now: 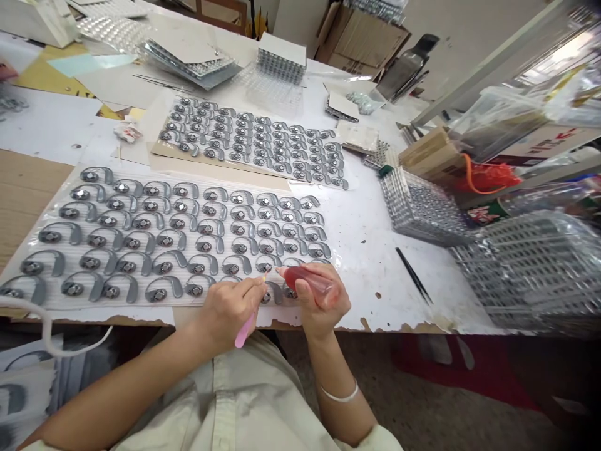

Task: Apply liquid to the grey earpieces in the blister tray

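My left hand (230, 313) is closed around a slim tool with a pink handle (245, 332). The tool's thin tip reaches a grey ear-hook piece (268, 263) in the nearest rows. In my right hand (326, 313) is a small squeeze bottle (315, 285), clear and reddish. It lies tilted, with its nozzle pointing left, close to the same piece and the tool tip. Whether the nozzle touches anything, I cannot tell. Several more ear-hook pieces, each with a round metallic end, lie in rows on a ribbed white sheet (56, 200). My hands cover some of the nearest ones.
A second board of similar grey pieces (253, 141) lies farther back. Black tweezers (414, 275) rest at the right, beside stacked clear trays (422, 203). Cardboard boxes (364, 37) stand behind the table. A white cable (47, 329) loops at the near left edge.
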### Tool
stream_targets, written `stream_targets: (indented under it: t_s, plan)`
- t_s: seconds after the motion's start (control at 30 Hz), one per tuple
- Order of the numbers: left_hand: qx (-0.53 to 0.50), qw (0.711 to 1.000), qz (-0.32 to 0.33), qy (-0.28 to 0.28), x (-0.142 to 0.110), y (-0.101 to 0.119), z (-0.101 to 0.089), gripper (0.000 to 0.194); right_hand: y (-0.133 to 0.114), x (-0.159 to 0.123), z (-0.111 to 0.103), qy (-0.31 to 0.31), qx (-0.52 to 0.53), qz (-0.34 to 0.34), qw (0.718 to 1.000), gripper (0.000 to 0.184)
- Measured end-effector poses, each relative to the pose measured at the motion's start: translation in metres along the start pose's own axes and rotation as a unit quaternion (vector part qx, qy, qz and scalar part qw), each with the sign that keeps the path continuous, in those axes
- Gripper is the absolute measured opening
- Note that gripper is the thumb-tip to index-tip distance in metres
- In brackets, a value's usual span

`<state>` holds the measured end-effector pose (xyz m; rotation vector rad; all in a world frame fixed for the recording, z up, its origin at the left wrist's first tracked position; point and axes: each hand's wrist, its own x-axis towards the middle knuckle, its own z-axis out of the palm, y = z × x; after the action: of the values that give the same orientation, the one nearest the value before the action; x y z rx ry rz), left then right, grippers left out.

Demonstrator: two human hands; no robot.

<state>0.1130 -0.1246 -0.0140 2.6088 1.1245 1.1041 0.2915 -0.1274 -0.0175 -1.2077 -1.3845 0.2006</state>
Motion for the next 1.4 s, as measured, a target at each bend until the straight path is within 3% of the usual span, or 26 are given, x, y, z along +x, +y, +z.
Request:
stream_targets:
  t_s: [0.47, 0.83, 1.4]
  plan:
    - [0.000, 1.000, 0.001, 0.003, 0.000, 0.000, 0.001, 0.018, 0.001, -0.001, 0.000, -0.012, -0.004, -0.037, 0.999, 0.024]
    - [0.000, 1.000, 0.001, -0.003, 0.000, 0.000, 0.000, 0.019, 0.002, -0.007, -0.003, -0.010, -0.065, -0.071, 0.995, 0.024]
    - [-0.031, 0.998, -0.026, -0.044, -0.001, -0.005, -0.003, 0.022, 0.000, -0.010, -0.005, -0.009, -0.062, -0.091, 0.994, 0.026]
